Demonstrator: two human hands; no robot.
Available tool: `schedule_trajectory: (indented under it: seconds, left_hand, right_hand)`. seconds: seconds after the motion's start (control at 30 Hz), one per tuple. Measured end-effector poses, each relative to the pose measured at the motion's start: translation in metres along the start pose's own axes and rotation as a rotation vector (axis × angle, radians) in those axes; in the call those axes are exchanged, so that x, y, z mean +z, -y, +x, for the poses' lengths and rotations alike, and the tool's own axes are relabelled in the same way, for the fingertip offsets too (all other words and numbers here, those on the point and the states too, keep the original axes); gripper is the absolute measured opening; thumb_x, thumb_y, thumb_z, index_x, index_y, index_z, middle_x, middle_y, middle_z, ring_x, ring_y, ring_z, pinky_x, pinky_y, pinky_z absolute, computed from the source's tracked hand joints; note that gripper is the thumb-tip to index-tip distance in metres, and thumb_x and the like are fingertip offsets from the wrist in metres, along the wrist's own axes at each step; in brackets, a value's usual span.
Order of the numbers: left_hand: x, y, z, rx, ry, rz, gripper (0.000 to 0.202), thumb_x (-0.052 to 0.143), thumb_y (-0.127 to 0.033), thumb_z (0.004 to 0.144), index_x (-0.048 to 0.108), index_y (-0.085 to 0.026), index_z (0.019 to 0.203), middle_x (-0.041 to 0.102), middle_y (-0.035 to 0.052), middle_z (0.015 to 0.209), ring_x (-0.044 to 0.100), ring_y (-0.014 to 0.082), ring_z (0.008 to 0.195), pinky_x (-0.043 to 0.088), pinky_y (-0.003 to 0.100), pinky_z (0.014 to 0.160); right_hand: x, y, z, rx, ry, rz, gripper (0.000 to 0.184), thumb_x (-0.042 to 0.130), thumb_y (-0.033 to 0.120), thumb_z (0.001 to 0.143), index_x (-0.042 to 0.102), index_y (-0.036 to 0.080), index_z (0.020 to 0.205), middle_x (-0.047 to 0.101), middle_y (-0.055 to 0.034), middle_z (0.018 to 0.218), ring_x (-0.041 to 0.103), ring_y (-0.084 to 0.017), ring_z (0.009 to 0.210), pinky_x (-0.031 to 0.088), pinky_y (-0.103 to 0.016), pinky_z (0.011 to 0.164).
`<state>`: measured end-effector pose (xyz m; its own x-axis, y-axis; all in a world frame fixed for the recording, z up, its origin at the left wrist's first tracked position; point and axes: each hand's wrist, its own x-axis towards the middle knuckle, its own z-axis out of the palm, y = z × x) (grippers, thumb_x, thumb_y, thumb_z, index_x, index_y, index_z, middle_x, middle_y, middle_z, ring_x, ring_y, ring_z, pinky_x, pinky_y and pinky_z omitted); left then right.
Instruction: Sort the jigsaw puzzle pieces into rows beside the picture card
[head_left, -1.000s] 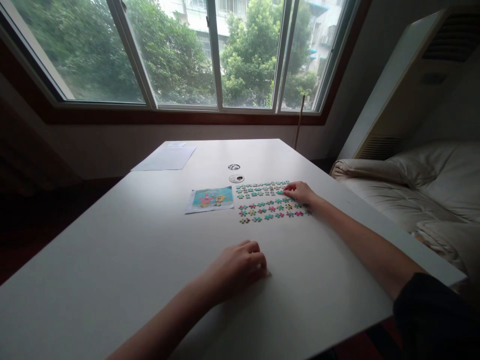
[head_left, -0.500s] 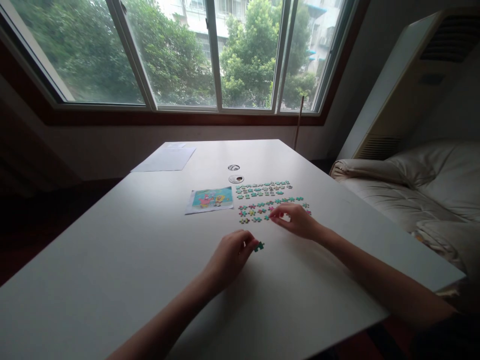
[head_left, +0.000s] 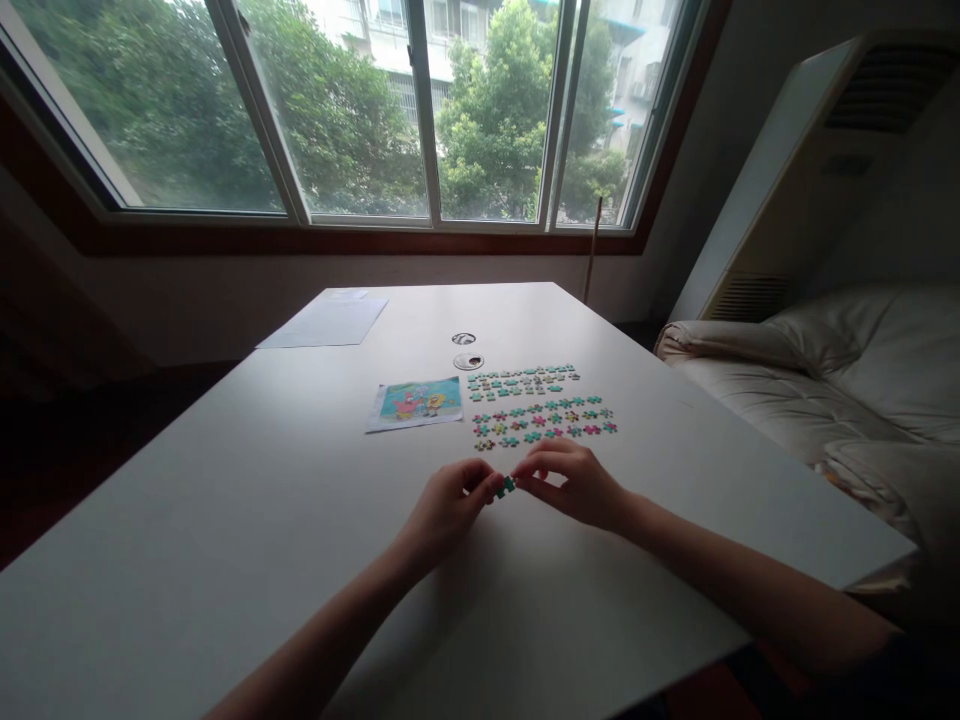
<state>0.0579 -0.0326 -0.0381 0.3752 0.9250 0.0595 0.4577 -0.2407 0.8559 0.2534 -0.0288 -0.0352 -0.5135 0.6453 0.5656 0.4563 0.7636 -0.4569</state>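
Low over the table, my left hand (head_left: 454,500) pinches a green jigsaw puzzle piece (head_left: 505,487) between thumb and fingers. My right hand (head_left: 574,482) meets it from the right, its thumb and fingertips closed at the piece's right edge. Whether a separate piece sits in the right fingertips is too small to make out. Just beyond the hands, loose puzzle pieces (head_left: 539,422) lie in several rows, mostly green with some pink and yellow. To their left is a printed cartoon picture (head_left: 420,402) on a sheet.
The white table (head_left: 225,520) carries pale paper sheets (head_left: 326,322) at its far left. Two round inserts, the nearer one a disc (head_left: 469,362), are behind the puzzle rows. A pale sofa (head_left: 795,370) stands to the right, and a window (head_left: 360,110) is beyond the table.
My right hand has come from the puzzle rows toward me and left, to the piece in my left hand. My left hand has shifted slightly left. The view has moved a little.
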Motion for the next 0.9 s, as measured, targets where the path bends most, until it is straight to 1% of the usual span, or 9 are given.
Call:
schedule_trajectory:
  seconds: [0.1,0.3,0.47,0.57,0.73,0.9]
  left_hand:
    - [0.0,-0.002,0.0,0.002,0.009,0.009,0.031,0.046,-0.041,0.079,0.056,-0.015,0.065,0.054,-0.0009,0.058,0.048,0.0121,0.057,0.038,0.022,0.055]
    - [-0.001,-0.005,-0.002,0.013,0.021,-0.021,0.031,0.044,-0.04,0.08,0.056,-0.015,0.067,0.055,-0.0003,0.06,0.05,0.0125,0.06,0.039,0.022,0.058]
    - [-0.003,-0.005,-0.002,0.016,0.018,-0.024,0.03,0.043,-0.04,0.08,0.056,-0.015,0.069,0.054,-0.0003,0.06,0.05,0.0124,0.059,0.039,0.022,0.057]
    - [-0.005,-0.005,-0.001,0.01,-0.009,0.012,0.029,0.042,-0.038,0.08,0.056,-0.015,0.069,0.054,-0.0006,0.06,0.05,0.0122,0.058,0.039,0.021,0.055]
    - [-0.007,-0.002,-0.001,0.043,-0.033,0.222,0.029,0.042,-0.037,0.08,0.057,-0.016,0.068,0.054,-0.0019,0.057,0.044,0.0104,0.052,0.034,0.021,0.051]
    - [-0.006,0.002,0.0,0.093,-0.025,0.339,0.029,0.04,-0.036,0.081,0.056,-0.016,0.067,0.053,-0.0027,0.056,0.042,0.0098,0.051,0.031,0.021,0.051]
  right_hand:
    - [0.0,-0.001,0.0,-0.024,0.001,-0.014,0.011,0.055,0.026,0.08,0.063,0.019,0.079,0.062,-0.0023,0.074,0.055,-0.009,0.063,0.044,-0.023,0.063]
    - [0.0,-0.001,-0.001,-0.066,0.015,-0.039,0.01,0.054,0.025,0.081,0.061,0.018,0.079,0.062,-0.0024,0.074,0.055,-0.01,0.064,0.044,-0.024,0.064]
    - [-0.007,-0.006,-0.001,-0.086,-0.006,-0.069,0.006,0.055,0.022,0.08,0.06,0.018,0.079,0.062,-0.0014,0.074,0.054,-0.009,0.064,0.044,-0.024,0.065]
    - [-0.014,-0.01,0.001,-0.085,-0.07,-0.05,0.004,0.055,0.019,0.079,0.06,0.018,0.079,0.061,-0.0018,0.074,0.053,-0.009,0.063,0.045,-0.023,0.062]
    - [-0.024,-0.012,0.004,-0.081,-0.242,-0.056,0.003,0.057,0.017,0.077,0.06,0.018,0.078,0.059,-0.0027,0.074,0.052,-0.009,0.061,0.046,-0.023,0.06]
    - [-0.027,-0.01,0.004,-0.112,-0.278,-0.057,0.005,0.057,0.014,0.076,0.06,0.018,0.079,0.059,-0.0026,0.073,0.052,-0.009,0.06,0.046,-0.023,0.057]
